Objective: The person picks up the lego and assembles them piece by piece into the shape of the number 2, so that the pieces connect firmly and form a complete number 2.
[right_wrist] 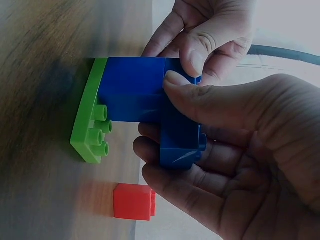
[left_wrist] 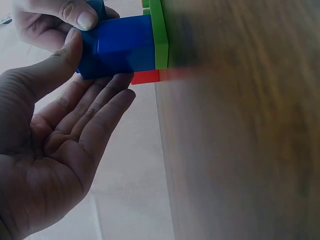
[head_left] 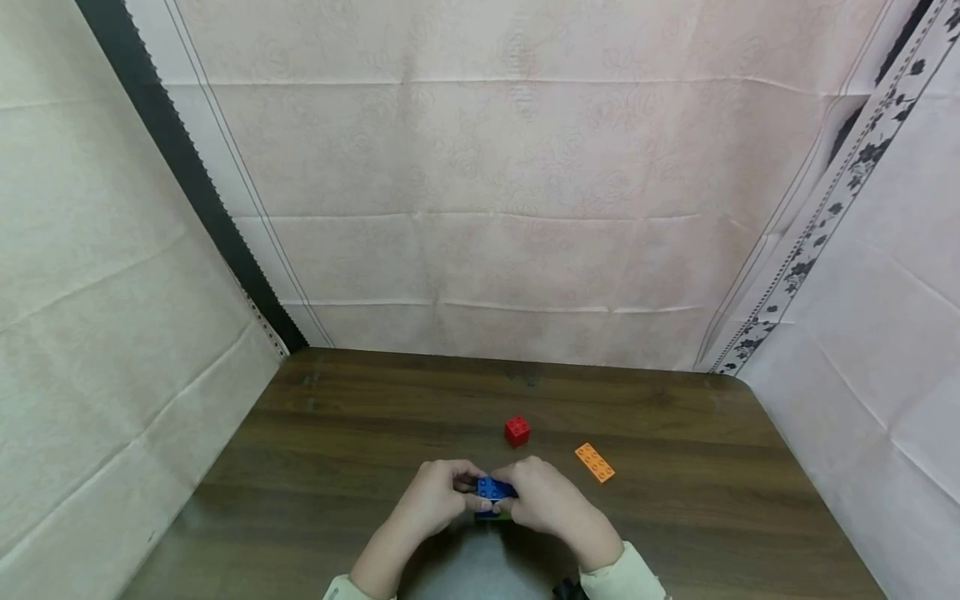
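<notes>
Both hands hold a small stack of toy building bricks near the table's front. A longer blue brick [right_wrist: 179, 131] sits on top, over a second blue brick [right_wrist: 131, 85] standing on a flat green plate [right_wrist: 87, 122] with bare studs at one end. My right hand [head_left: 542, 498] pinches the top blue brick between thumb and fingers, around its overhanging part. At the other end of the stack, my left hand [head_left: 438, 497] grips the blue bricks, thumb on the near side and fingers behind. In the head view the hands partly cover the stack.
A red brick [head_left: 517, 431] stands on the brown wooden table [head_left: 360, 425] just beyond the hands. To its right lies a flat orange studded piece [head_left: 595, 462]. Pale cloth [head_left: 510, 167] hangs behind the table and on both sides. A black object [head_left: 568, 590] shows near the right sleeve.
</notes>
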`<state>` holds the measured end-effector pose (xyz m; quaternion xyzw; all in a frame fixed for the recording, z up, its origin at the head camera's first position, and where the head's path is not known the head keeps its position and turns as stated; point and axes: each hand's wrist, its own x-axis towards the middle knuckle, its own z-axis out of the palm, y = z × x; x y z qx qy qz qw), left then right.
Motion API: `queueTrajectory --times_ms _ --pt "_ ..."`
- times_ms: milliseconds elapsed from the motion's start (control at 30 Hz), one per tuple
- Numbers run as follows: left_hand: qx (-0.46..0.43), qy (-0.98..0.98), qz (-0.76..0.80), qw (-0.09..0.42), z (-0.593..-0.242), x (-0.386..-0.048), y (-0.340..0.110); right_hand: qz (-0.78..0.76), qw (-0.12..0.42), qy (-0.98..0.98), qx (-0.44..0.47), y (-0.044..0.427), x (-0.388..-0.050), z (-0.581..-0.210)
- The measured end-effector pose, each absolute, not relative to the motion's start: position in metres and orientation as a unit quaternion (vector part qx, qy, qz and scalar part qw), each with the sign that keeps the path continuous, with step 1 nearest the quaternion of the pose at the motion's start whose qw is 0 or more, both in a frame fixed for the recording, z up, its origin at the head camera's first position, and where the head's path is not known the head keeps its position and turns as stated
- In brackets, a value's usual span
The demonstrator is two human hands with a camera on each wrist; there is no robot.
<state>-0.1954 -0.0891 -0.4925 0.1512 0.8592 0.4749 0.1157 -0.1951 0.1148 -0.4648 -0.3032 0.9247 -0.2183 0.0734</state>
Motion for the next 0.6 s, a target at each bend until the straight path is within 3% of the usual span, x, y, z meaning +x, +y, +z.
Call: queueTrajectory --times_ms 600 --pt "0.148 0.859 0.476 0.119 -0.4904 -0.1940 -0.0890 -0.262 0.103 0.911 -0.303 0.1201 -0.1993 -0.4687"
